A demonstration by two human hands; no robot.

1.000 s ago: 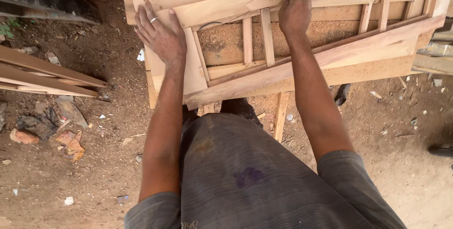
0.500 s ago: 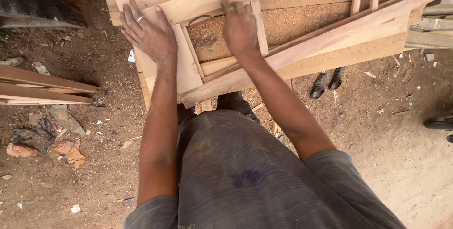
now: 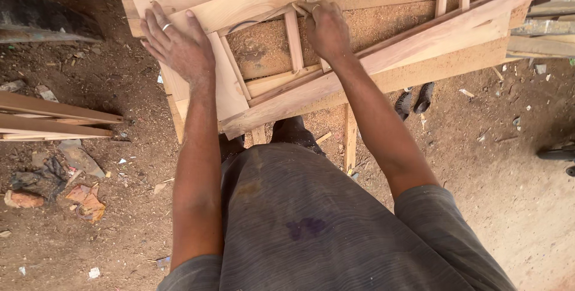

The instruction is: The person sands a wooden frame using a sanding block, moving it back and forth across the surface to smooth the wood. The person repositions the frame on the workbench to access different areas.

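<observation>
At far left, loose planks (image 3: 54, 117) are seen on the dirt floor, w/ brick scraps (image 3: 84, 198) below them.

The left hand (image 3: 179, 45) is laid flat, fingers spread & nothing clasped, on the left end of the wooden frame (image 3: 383, 57). A ring (image 3: 166, 26) is worn on one finger. The frame is thereby pressed down on the bench top (image 3: 461, 66), where it lies tilted, its long rails running up to the right.

Sawdust (image 3: 263, 45) is seen thru the frame's openings, approx. between the two hands.

The right hand (image 3: 326, 30) is set at the top of an upright slat (image 3: 293, 36), where the slat meets the upper rail. The fingers are curled in over that joint; whether sthg small is pinched there can't be told, as the fingertips are hidden by the knuckles.

Step in hand, as judged: the slat is being seated or checked at its upper joint while the frame is steadied. What the next move calls for, prob.: the frame has to be kept pinned flat by the left hand, & any push at the joint has to be kept in line w/ the slat, so it isn't skewed.

Further right, more slats are fitted in the frame; a pair of sandals (image 3: 413, 99) is seen on the ground under the bench edge.
</observation>
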